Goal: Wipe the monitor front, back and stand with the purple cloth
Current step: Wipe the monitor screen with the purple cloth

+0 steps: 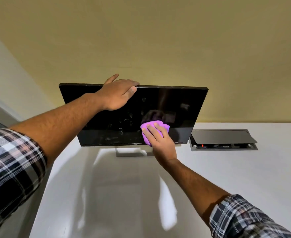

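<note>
A black monitor (184,103) stands on a white table, its dark screen facing me and marked with smudges and fingerprints left of centre. My left hand (117,95) grips the top edge of the monitor, fingers over the back and thumb on the front. My right hand (158,140) presses a bunched purple cloth (150,127) flat against the lower middle of the screen, fingers spread over it. The silver stand (132,152) shows below the bottom bezel, partly hidden by my right wrist.
The white table (227,177) stretches toward me. An open grey cable and socket box (222,140) with a raised lid sits in the table to the right of the monitor. A yellowish wall rises behind. The table's left edge runs diagonally at lower left.
</note>
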Available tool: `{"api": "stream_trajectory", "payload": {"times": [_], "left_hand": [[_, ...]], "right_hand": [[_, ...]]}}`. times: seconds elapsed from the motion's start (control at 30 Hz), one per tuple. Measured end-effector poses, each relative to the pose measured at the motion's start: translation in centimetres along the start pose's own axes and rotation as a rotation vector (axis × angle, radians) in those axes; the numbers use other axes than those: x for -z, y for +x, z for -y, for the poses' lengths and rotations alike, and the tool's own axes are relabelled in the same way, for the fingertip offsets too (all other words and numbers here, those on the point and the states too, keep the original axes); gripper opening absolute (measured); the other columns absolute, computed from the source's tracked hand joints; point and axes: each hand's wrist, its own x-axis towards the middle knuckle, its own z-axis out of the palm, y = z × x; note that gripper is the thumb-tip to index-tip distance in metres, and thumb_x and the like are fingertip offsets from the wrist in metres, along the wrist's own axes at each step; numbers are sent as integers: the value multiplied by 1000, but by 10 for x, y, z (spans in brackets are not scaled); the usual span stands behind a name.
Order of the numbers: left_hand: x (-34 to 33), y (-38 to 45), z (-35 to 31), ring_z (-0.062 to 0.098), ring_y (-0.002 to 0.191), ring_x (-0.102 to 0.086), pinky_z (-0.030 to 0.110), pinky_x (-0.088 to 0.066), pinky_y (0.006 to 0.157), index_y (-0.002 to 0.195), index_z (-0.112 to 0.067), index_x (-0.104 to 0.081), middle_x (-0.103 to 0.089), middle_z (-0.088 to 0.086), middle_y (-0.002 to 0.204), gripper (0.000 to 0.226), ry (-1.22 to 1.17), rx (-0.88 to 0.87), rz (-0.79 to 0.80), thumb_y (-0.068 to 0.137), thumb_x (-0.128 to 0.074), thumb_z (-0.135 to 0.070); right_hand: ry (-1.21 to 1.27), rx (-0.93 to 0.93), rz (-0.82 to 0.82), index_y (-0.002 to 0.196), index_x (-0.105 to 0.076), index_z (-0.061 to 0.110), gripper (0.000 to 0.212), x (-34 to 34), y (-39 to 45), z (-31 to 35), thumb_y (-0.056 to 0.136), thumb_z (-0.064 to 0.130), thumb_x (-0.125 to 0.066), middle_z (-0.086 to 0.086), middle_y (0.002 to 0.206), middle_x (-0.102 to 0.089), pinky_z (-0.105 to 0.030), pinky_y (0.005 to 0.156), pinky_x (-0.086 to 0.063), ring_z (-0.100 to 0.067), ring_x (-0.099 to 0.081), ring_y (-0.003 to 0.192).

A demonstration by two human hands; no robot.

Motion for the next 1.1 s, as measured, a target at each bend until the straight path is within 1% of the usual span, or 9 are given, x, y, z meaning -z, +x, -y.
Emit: {"api": "stream_trajectory", "payload": {"times": [0.13,0.27,0.37,0.43,0.6,0.73,0.87,1.03,1.1], "left_hand": [[1,0,0,9,149,-28,39,6,125,152,-23,-40,-42,0,157,49,-1,6,13,109,-20,-35],[2,-3,-1,9,149,-27,39,6,125,153,-23,-38,-40,-1,158,50,-2,15,32,109,-19,-37],[3,-5,-2,9,151,-22,38,7,125,155,-24,-36,-37,-1,160,50,-10,6,51,110,-18,-37],[5,-5,0,7,153,-16,37,6,125,156,-25,-33,-34,-2,162,51,-39,-12,87,110,-16,-38],[15,-11,11,5,153,-12,39,4,126,160,-32,-20,-22,-10,165,56,-109,-53,147,107,-13,-50],[22,-25,25,3,152,-14,38,3,126,159,-35,-21,-25,-12,164,63,-91,-57,125,101,-10,-59],[18,-27,32,2,152,-10,37,4,125,156,-37,-26,-27,-11,163,52,-111,-60,115,107,-12,-48],[13,-21,35,7,152,-19,36,1,124,155,-35,-32,-35,-8,161,49,-86,-68,71,110,-15,-41],[13,-20,37,6,151,-20,35,2,124,155,-35,-32,-35,-10,160,49,-84,-82,80,110,-15,-41]], "right_hand": [[97,-73,161,131,-68,8,61,-2,-23,11,75,-14,-71,-5,132,-66,-41,75,-61,-30,-49,121],[214,-179,256,109,-63,19,37,-2,-45,25,88,-4,-42,10,119,-56,-34,76,-52,-16,-46,114],[322,-250,294,93,-60,21,33,15,-31,28,75,-3,-46,17,110,-59,-41,71,-51,-10,-50,105],[470,-317,212,85,-53,14,24,36,-17,26,68,-3,-50,4,92,-59,-49,65,-46,-18,-52,86],[461,-662,-351,137,-58,17,66,62,6,8,75,-3,-50,7,136,-61,-28,93,-46,-16,-56,122],[378,-752,-546,148,-53,17,81,60,45,6,72,-10,-53,-4,151,-52,-36,110,-42,-28,-49,137],[392,-846,-515,153,-49,22,93,39,72,45,69,-16,-53,-4,157,-42,-37,106,-46,-30,-43,138],[503,-611,-283,150,-38,54,108,16,53,84,76,-21,-58,8,151,-38,-34,98,-53,-25,-46,129],[478,-592,-216,148,-44,51,98,13,39,74,79,-16,-61,9,152,-41,-36,104,-50,-18,-44,133]]}}
